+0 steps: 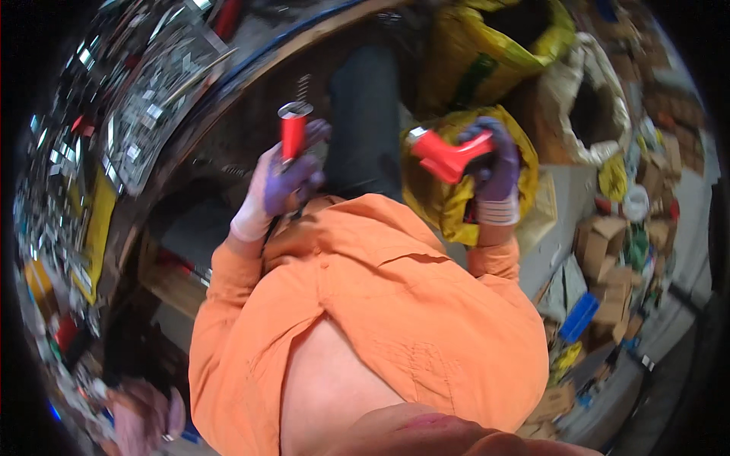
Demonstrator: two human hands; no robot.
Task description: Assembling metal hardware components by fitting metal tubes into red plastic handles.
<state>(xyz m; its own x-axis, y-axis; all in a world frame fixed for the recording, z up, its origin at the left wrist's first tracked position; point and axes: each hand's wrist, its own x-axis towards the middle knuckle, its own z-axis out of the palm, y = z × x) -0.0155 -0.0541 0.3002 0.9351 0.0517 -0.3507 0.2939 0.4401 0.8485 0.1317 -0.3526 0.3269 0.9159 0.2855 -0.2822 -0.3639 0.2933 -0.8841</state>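
In purple-and-white gloves, both my hands are up in front of my orange shirt. My left hand (287, 181) is closed round the lower part of a red cylinder with a metal-rimmed end (293, 135). A thin coil spring (303, 86) shows just above that rim; whether it is joined to the cylinder I cannot tell. Gripped in my right hand (498, 171) is a red pistol-shaped plastic piece (449, 157), with a silvery tip pointing left. It is over a yellow sack (525, 156), whose contents are mostly hidden by the hand and piece.
A bench (137, 163) heaped with shiny metal pieces runs along the left. A larger yellow sack (487, 57) and a white sack (612, 114) stand at the far right. Cardboard boxes (601, 243) and a blue bin (579, 317) litter the right-hand floor. Another gloved hand (141, 414) shows at lower left.
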